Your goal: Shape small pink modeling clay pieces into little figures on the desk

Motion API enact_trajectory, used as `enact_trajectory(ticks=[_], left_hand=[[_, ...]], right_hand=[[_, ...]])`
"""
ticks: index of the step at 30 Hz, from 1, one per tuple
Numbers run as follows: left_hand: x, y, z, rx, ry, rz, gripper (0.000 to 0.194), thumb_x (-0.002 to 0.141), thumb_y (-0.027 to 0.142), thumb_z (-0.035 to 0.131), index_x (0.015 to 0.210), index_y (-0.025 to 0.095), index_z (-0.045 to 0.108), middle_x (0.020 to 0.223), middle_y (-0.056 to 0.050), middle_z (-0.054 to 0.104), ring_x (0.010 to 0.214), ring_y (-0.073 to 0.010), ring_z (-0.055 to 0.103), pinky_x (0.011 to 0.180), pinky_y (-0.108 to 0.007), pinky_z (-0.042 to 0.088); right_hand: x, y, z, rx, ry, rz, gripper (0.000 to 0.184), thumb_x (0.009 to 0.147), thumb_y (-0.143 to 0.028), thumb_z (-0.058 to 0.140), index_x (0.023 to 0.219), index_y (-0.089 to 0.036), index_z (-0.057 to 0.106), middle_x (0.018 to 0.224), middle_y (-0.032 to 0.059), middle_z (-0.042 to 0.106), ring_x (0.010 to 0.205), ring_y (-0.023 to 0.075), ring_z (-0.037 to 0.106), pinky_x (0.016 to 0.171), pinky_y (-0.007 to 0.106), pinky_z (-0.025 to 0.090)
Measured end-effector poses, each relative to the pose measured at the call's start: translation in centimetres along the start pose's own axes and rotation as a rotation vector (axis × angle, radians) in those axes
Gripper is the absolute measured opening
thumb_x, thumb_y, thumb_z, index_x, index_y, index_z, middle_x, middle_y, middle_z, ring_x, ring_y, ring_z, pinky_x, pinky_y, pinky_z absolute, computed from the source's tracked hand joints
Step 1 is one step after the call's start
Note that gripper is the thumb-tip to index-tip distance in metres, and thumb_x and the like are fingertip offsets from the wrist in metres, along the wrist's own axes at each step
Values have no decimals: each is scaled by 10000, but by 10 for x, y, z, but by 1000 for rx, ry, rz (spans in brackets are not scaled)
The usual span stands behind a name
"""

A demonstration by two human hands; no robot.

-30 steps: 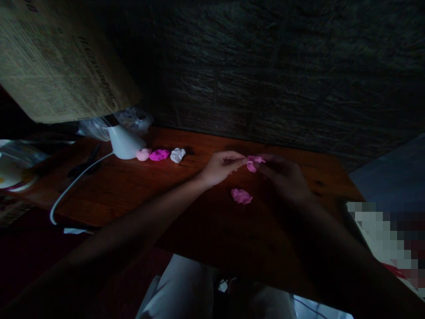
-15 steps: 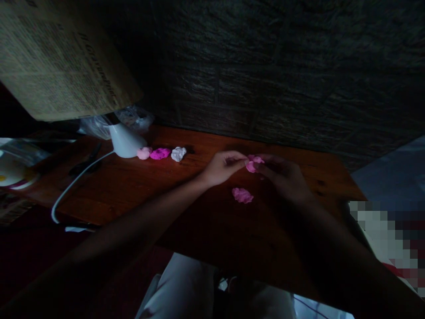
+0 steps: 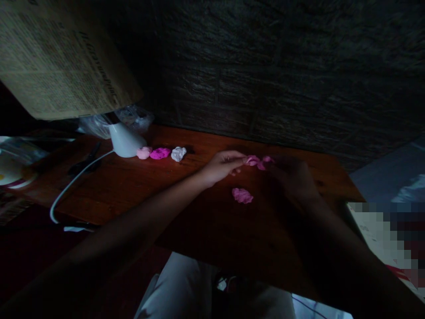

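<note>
The table (image 3: 133, 186) lies under everything, dim and shadowed toward the person. Over it, the right hand (image 3: 294, 177) comes in from about 4 o'clock of a soft pink piece (image 3: 253, 160); its fingertips reach the piece's 3 o'clock end, but shadow hides whether that grip is closed. The left hand (image 3: 221, 168), at 9 o'clock, has thumb and fingers pinched on the near end. The piece spans between the two hands, long axis roughly 9 to 3. A pink lump (image 3: 242, 195) rests at its 7 o'clock, lying 10 to 4, nearer the left hand and touching neither.
</note>
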State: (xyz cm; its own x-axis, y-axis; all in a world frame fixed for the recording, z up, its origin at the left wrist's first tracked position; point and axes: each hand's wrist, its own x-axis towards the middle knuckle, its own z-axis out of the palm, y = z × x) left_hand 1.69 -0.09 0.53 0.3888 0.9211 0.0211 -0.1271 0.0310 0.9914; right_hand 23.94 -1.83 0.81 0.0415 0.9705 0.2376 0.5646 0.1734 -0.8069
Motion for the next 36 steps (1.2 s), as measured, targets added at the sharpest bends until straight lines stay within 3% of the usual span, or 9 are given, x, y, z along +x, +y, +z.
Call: enact_trajectory(ticks=[5,10,13,15,18,28,36], left_hand=[[-1,4,1,-139,-43,-96,205,827,311,800,976,170,794,898,-40,744,655,-59,537,628,-199,422],[-1,4,2,-137,-71,-96,237,797,341,832,957,169,803,926,-49,760,656,-52,537,619,-192,413],[-1,2,1,-113,-107,-63,273,781,375,842,947,163,803,940,-54,760,661,-54,535,609,-197,399],[0,1,1,-99,-127,-37,284,782,385,838,949,159,800,947,-57,757,669,-57,537,611,-202,394],[0,-1,0,-62,-141,-19,266,800,375,817,935,147,793,934,-58,750,673,-64,539,620,-213,399],[-2,1,3,2,-174,-31,207,827,300,776,943,129,782,912,-55,746,673,-71,541,658,-242,426],[-1,-2,2,-19,-170,-21,168,800,224,782,934,124,773,851,-43,737,667,-78,582,672,-246,453]], right_hand=[[8,14,-13,-236,28,48,279,818,-502,738,866,-236,808,814,78,815,759,283,766,670,361,547],[4,0,-23,-231,185,-82,316,810,-513,719,915,-223,787,968,134,814,843,343,766,760,465,569],[-7,-17,-16,-31,69,-204,322,879,-509,663,992,-235,792,969,98,812,866,299,764,802,448,592],[-16,-25,-8,68,-58,-230,297,909,-507,672,1016,-261,799,1037,74,808,923,268,759,838,410,601],[-23,-30,3,126,-126,-227,298,919,-519,685,1037,-271,801,1113,65,798,875,230,754,815,377,609],[-21,-31,2,23,-121,-353,340,965,-513,639,979,-209,791,951,88,790,675,183,706,668,332,577],[-21,-28,5,-74,-109,-435,263,989,-417,611,957,-221,784,877,70,770,670,190,699,661,331,539]])
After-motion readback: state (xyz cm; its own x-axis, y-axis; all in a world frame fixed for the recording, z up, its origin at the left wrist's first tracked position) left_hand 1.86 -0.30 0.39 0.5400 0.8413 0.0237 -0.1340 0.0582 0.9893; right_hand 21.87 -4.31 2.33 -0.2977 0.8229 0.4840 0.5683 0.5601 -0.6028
